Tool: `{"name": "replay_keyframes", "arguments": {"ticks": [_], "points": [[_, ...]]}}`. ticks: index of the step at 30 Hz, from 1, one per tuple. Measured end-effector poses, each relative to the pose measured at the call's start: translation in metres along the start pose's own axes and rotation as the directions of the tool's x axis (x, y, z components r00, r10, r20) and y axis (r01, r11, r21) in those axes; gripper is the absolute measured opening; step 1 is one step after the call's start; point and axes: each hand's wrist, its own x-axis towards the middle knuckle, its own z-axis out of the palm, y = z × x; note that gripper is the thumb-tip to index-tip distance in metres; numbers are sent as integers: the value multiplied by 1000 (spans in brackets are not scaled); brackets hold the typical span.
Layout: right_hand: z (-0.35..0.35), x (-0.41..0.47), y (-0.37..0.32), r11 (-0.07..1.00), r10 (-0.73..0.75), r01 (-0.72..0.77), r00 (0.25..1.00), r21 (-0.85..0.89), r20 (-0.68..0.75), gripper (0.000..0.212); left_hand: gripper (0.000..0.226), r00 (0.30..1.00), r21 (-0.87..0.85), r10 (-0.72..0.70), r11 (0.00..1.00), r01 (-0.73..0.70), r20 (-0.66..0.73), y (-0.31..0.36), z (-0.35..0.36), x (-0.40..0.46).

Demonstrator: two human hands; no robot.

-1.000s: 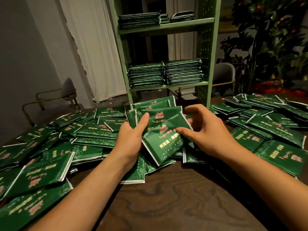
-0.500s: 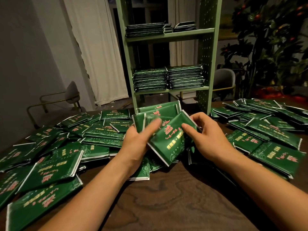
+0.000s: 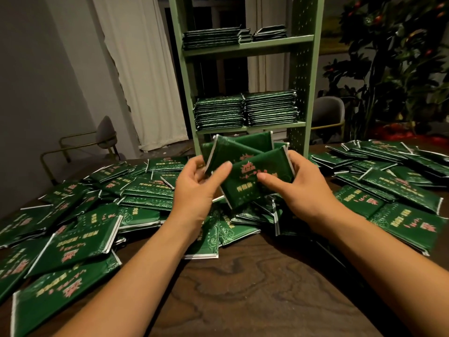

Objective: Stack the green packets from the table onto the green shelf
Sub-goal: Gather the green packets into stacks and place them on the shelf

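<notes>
- A small bundle of green packets sits at the centre of the frame, lifted off the desk and fanned unevenly, not squared up.
- The left hand grips the bundle's left edge, thumb on the front and fingers curled behind.
- The right hand pinches its right side, thumb across the top packet's face.
- A second ago this bundle lay low on the heap, with the right hand only just closing on it; now it is raised toward the green shelf. My reading: gathering is over and carrying starts.
- The packets bear red and gold characters with a red crest, too blurred to read.
- Loose packets cover the desk at left and right, so much of the task remains.
- The shelf, upper centre, holds two tall piles on its lower board and shorter piles above.
</notes>
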Motion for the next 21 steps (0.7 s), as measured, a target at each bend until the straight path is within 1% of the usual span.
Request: {"name": "replay_keyframes", "arguments": {"ticks": [2,3,4,6,8,9,10,11,12,14,16,17,19,21], "points": [[6,4,2,999,1,0,1000,-52,22,30,26,999,31,-11,999,12,-35,2,0,3],[8,5,4,994,11,-5,998,-107,55,32,25,999,47,-30,998,32,-42,0,0,3],[10,5,6,985,22,-7,996,-171,88,36,26,998,60,-45,997,48,-45,-1,0,3],[12,4,8,966,48,-17,992,-257,115,51,34,997,111,-63,992,68,-47,-6,1,1],[10,2,8,955,59,-27,993,-294,100,67,48,995,183,-62,980,75,-80,-11,1,2],[10,1,7,954,62,-30,993,-300,99,69,51,993,211,-60,974,82,-106,-12,2,2],[11,0,5,954,65,-30,992,-299,107,68,47,990,227,-56,970,86,-132,-13,2,2],[11,0,6,953,62,-23,991,-302,121,64,37,988,230,-52,969,85,-148,-13,3,3],[11,0,8,950,60,-15,989,-312,135,57,26,987,231,-51,969,86,-154,-15,2,3],[12,0,8,940,34,20,988,-341,153,37,13,989,207,-36,976,66,-145,-17,2,7],[12,0,7,950,-18,62,990,-307,143,22,9,990,157,6,988,16,-138,-14,2,9],[11,1,6,958,-32,68,991,-280,131,20,9,989,132,30,991,-11,-142,-12,2,10],[10,2,4,971,-4,36,991,-236,134,27,10,987,113,48,993,-30,-155,-10,3,10],[8,3,5,966,50,-4,983,-257,174,52,11,989,134,15,991,5,-149,-11,2,9]]}}
